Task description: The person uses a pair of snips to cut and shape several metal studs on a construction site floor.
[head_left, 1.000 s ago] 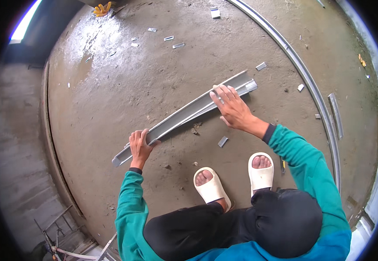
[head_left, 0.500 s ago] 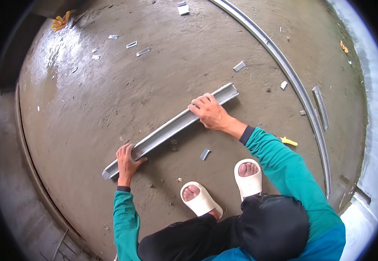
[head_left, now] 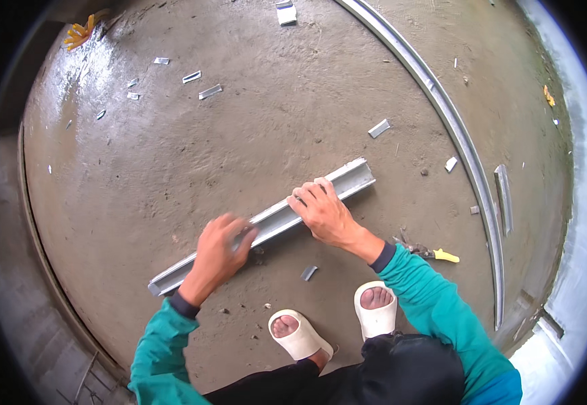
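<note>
A U-shaped galvanized metal channel (head_left: 280, 221) lies slantwise across the floor in front of my feet, its hollow side up. My right hand (head_left: 324, 212) is closed around it towards its right end, fingertips over the far edge. Over the left half of the channel is my left hand (head_left: 220, 250), blurred by motion, thumb and fingers apart; it grips nothing that I can see. Just right of my right wrist lies a cutting tool with a yellow handle (head_left: 446, 256), partly hidden by my sleeve.
A long metal track (head_left: 442, 101) runs along the right side, with a shorter strip (head_left: 504, 199) beside it. Small metal offcuts (head_left: 379, 128) are scattered over the wet concrete floor (head_left: 138, 175). An orange glove-like thing (head_left: 79, 32) lies far left. A pale wall (head_left: 580, 135) bounds the right.
My left hand has let go near the channel's left end and moved right along it. The channel appears lower and slightly left in view, with my right hand still on it.
</note>
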Demonstrator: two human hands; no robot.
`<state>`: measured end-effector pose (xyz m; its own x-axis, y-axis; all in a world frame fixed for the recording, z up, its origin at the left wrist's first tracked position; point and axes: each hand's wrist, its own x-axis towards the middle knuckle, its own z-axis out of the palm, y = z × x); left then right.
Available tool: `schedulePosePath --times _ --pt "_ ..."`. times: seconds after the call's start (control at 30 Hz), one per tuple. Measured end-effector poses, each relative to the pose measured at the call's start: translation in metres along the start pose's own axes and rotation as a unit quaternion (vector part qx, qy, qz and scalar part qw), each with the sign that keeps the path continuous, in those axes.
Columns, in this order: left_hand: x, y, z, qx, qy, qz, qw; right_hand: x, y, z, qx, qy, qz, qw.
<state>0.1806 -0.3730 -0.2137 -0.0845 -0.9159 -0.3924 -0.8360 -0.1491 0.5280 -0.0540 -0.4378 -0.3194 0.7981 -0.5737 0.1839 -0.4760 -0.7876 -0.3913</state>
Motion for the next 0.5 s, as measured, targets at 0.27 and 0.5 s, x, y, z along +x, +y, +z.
schedulePosePath --times 0.27,0.5 --pt "0.132 0.076 0.084 -0.078 0.058 0.021 0.995 -0.013 0.008 0.015 0.140 -0.037 0.074 0.987" --pt "0.147 0.087 0.102 -0.058 0.038 -0.019 0.997 -0.015 0.006 0.018 0.222 -0.090 0.120 0.964"
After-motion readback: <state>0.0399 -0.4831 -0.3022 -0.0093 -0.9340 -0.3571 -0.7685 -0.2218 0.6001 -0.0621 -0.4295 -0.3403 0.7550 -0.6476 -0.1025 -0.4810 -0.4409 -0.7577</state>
